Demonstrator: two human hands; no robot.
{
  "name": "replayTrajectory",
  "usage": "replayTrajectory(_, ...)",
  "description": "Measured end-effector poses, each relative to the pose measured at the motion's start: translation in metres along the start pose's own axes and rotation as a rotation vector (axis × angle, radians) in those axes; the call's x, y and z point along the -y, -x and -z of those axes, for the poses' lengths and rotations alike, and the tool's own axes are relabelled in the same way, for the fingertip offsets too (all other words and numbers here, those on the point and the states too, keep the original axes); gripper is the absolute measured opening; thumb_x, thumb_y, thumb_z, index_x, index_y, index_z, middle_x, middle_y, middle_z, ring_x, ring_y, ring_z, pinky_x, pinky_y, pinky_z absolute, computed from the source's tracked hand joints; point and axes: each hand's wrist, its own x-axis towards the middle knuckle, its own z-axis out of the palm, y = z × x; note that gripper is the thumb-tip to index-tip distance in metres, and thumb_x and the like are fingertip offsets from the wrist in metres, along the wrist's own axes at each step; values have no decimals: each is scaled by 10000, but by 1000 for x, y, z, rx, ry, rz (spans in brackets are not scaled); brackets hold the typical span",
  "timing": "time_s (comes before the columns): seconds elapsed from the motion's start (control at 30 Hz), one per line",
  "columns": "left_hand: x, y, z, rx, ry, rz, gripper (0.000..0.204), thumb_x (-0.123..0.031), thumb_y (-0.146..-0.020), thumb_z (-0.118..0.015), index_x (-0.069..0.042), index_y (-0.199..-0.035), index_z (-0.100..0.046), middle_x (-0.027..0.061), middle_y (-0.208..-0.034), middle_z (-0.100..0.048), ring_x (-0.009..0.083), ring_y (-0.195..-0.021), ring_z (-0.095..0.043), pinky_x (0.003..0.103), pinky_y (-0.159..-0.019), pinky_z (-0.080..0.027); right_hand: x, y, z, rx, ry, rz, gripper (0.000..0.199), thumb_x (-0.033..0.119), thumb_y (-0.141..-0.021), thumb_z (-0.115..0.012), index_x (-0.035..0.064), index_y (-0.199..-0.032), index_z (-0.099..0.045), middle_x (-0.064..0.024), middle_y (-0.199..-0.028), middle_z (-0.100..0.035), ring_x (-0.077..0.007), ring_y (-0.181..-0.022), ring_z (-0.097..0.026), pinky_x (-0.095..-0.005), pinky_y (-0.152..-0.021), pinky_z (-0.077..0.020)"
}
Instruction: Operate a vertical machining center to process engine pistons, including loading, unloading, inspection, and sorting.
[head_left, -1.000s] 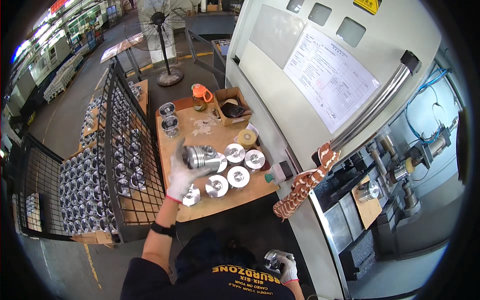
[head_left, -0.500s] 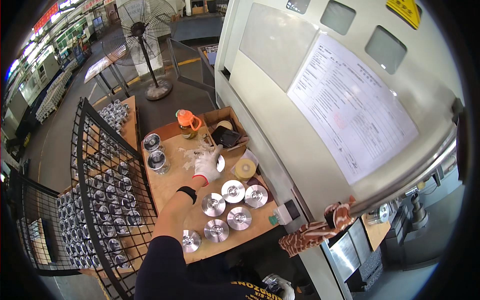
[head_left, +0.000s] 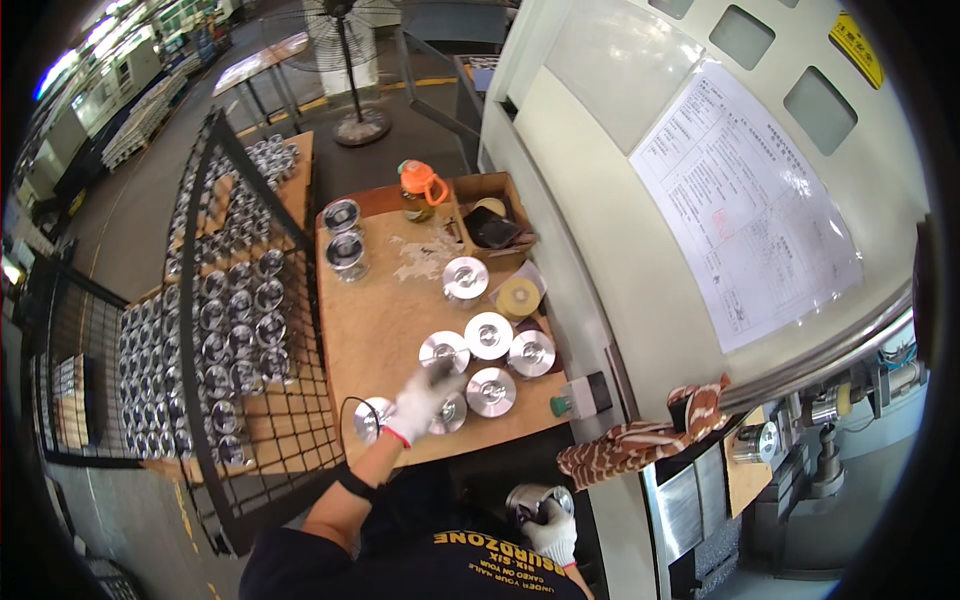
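left hand (head_left: 422, 398), gloved, fingers loosely curled, resting on one of seven shiny metal discs (head_left: 489, 335) on the wooden table (head_left: 380, 320) | right hand (head_left: 548, 528) down by the waist, wrapped round a metal cylinder (head_left: 528, 497) | two metal cups (head_left: 343, 235) at the far edge

There's a big white printed sheet (head_left: 745, 205) in a clear sleeve stuck on the machine's cream panel. Small yellow warning sign (head_left: 856, 48) sits up top right, and an open brown cardboard box (head_left: 492, 212) sits at the table's far corner.
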Motion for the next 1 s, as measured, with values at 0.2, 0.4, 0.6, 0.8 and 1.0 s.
replayTrajectory(0.2,13,118,-18,410,573,382,550,-436,-1038,-465,-21,-1397,-498,119,-1229,-619,240,-1160,-595,396,-1065,-428,48,-17,34,479,-627,505,540,-33,-644,-615,-78,-1181,-648,-104,-1049,-719,-148,-955,-669,-302,-869,-538)
replayTrajectory(0.4,21,167,9,312,1283,313,541,-399,-1020,-478,-13,-1399,-470,179,-1400,-542,307,-1267,-555,483,-1091,-442,139,-16,35,996,-1441,14,544,69,-745,-468,-24,-1271,-567,-136,-1126,-675,-274,-972,-674,-440,-892,-552)
replayTrajectory(0.6,35,179,15,326,1334,-101,532,-384,-1003,-519,-98,-1440,-416,98,-1413,-538,242,-1279,-542,442,-1087,-452,171,-31,-2,966,-1252,-278,329,59,-819,-488,9,-1119,-612,-111,-1017,-684,-253,-924,-675,-416,-837,-562)
replayTrajectory(0.8,-15,174,39,245,1718,51,532,-444,-1013,-490,-64,-1386,-505,153,-1357,-584,309,-1234,-578,500,-1062,-458,191,-52,-7,861,-839,255,486,143,-911,-536,-20,-1369,-528,-128,-1223,-636,-167,-1070,-629,-323,-885,-520)
replayTrajectory(1.0,-18,148,60,-308,854,-288,382,-214,-1023,-541,10,-1331,-506,160,-1255,-628,293,-1097,-650,424,-951,-534,216,-90,8,1264,-994,64,620,429,-988,-549,-10,-1409,-433,-182,-1334,-563,-322,-1193,-579,-518,-930,-537)
